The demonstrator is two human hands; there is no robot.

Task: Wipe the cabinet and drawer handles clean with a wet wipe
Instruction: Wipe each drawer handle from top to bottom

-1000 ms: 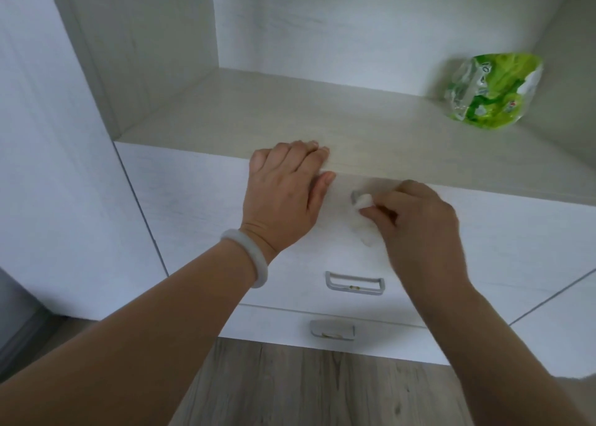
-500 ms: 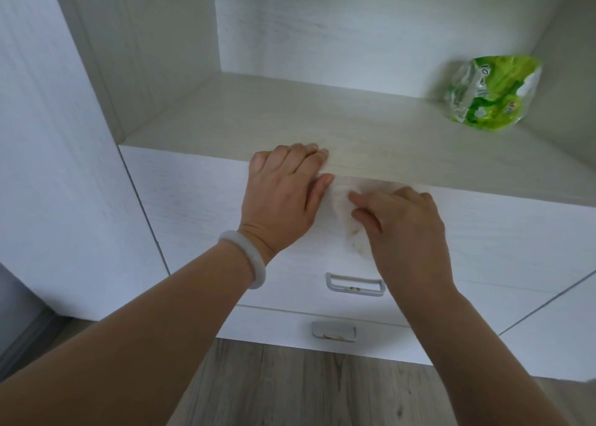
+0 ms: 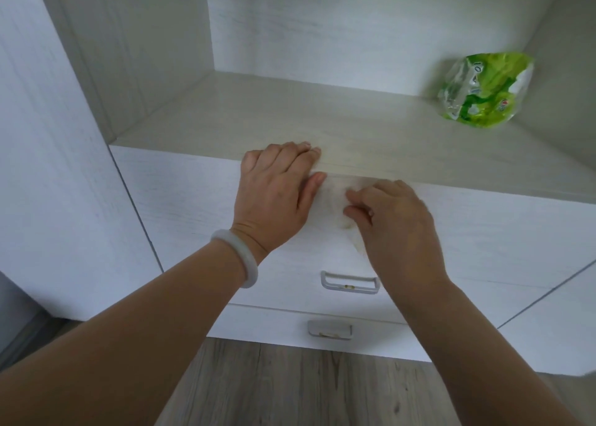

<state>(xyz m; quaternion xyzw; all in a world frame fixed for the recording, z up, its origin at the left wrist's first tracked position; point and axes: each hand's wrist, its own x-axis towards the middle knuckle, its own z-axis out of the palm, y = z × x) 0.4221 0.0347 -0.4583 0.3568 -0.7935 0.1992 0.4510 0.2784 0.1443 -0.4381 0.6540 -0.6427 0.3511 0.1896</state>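
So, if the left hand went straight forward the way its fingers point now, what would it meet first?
Probably nothing soon: the left hand points across the bare shelf toward the cabinet's back wall. The green pack lies well off to the right, though depth is unclear.

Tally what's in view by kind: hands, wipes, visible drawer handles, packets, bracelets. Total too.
Hands: 2, left hand and right hand
Wet wipe: 1, under the right hand's fingers on the top drawer front
Drawer handles in view: 2, middle handle, bottom handle
Green packet: 1, on the shelf
Bracelet: 1, left wrist
Total: 7
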